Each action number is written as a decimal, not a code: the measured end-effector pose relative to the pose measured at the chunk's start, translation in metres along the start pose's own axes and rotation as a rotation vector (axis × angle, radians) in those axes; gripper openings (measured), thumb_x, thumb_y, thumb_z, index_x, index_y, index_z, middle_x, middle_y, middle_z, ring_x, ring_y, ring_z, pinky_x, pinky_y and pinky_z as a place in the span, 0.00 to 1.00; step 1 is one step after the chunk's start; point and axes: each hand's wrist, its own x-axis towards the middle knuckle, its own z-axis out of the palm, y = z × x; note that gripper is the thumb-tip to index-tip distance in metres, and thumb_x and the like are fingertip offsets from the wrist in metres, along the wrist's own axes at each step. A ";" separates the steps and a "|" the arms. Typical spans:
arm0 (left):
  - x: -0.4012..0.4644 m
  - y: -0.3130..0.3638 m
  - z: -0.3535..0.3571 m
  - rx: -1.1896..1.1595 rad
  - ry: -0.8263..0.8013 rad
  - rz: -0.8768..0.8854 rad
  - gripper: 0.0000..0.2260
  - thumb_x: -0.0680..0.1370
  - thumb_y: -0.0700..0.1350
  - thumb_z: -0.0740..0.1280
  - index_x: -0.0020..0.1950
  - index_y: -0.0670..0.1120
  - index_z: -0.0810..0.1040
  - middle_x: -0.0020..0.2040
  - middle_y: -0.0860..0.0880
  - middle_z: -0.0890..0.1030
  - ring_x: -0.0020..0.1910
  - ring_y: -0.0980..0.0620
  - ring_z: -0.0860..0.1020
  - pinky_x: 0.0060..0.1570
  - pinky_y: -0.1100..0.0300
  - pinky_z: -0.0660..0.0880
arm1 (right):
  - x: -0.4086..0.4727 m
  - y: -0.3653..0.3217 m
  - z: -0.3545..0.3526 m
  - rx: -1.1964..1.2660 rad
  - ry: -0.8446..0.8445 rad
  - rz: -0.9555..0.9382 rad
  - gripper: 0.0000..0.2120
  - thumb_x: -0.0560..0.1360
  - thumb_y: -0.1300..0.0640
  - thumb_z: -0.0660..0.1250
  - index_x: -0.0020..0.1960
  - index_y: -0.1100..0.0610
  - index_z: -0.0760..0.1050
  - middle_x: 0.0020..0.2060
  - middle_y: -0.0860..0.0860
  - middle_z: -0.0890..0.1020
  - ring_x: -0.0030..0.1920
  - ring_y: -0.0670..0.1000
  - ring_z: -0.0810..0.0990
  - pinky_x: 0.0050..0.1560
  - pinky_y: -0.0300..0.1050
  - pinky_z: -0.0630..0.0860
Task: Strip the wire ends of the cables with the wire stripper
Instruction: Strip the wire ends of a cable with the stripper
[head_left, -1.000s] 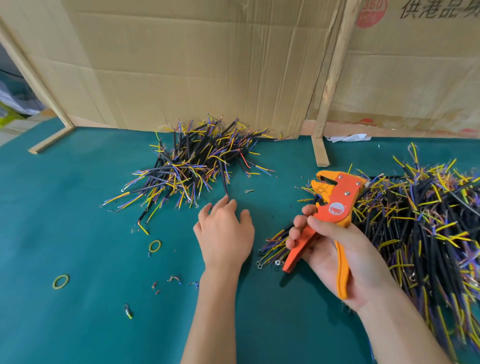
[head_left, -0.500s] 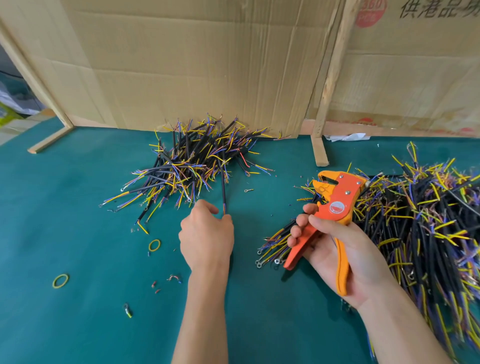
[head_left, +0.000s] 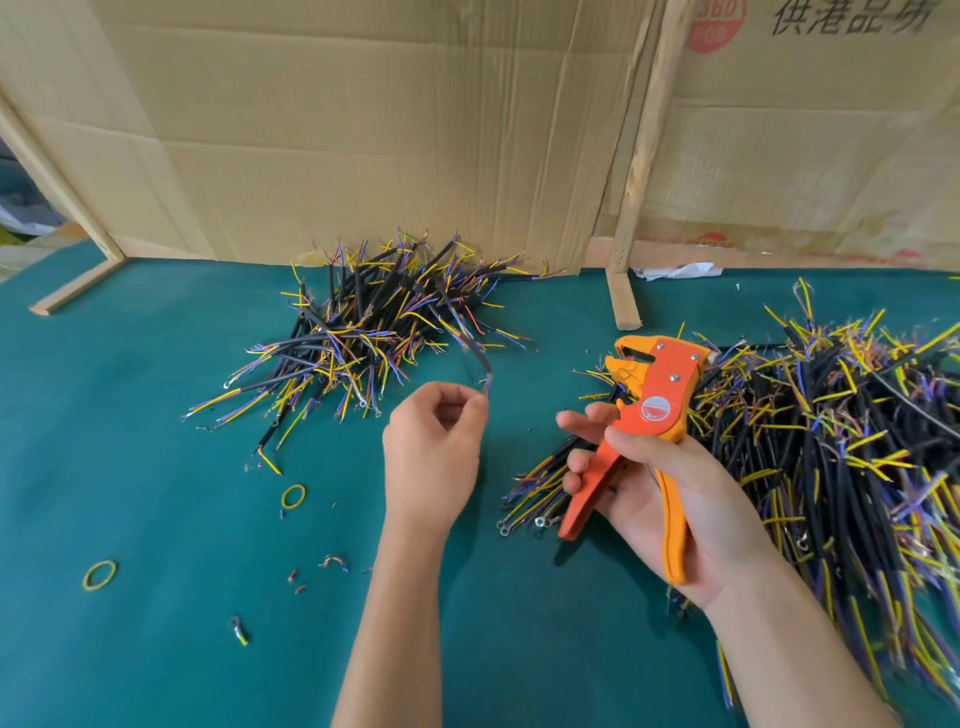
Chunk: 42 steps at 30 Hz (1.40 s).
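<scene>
Lifting since before, left hand (head_left: 434, 452) pinches cable (head_left: 480, 358).

Teal table (head_left: 130, 415); cardboard backdrop (head_left: 363, 130); two yellow rubber bands (head_left: 293, 496), (head_left: 100, 575); wooden slat (head_left: 626, 306).

A small cable pile (head_left: 374, 332) lay at eleven o'clock on the table (head_left: 130, 415), before the cardboard wall (head_left: 363, 130). A larger cable pile (head_left: 831, 441) lay at three o'clock. Two rubber bands (head_left: 293, 496) lay at eight o'clock.
</scene>
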 end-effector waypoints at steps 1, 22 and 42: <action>0.000 0.000 0.000 -0.034 -0.055 0.017 0.04 0.77 0.41 0.70 0.43 0.47 0.81 0.36 0.51 0.84 0.35 0.53 0.81 0.38 0.57 0.77 | 0.000 -0.001 0.000 -0.011 0.001 -0.004 0.19 0.66 0.62 0.74 0.56 0.63 0.79 0.58 0.66 0.82 0.39 0.57 0.80 0.43 0.52 0.80; -0.001 -0.004 -0.012 0.273 -0.218 0.202 0.09 0.72 0.37 0.76 0.38 0.51 0.84 0.32 0.57 0.83 0.34 0.62 0.79 0.37 0.73 0.70 | -0.002 -0.011 -0.009 0.000 0.079 -0.151 0.27 0.69 0.61 0.72 0.66 0.66 0.77 0.66 0.59 0.81 0.40 0.56 0.80 0.42 0.52 0.79; -0.015 0.010 0.022 0.102 -0.176 0.225 0.08 0.78 0.39 0.69 0.49 0.51 0.85 0.35 0.55 0.84 0.36 0.56 0.82 0.41 0.64 0.77 | 0.001 0.007 0.014 -0.166 0.002 -0.050 0.26 0.69 0.62 0.73 0.67 0.57 0.79 0.44 0.63 0.80 0.41 0.60 0.82 0.43 0.53 0.80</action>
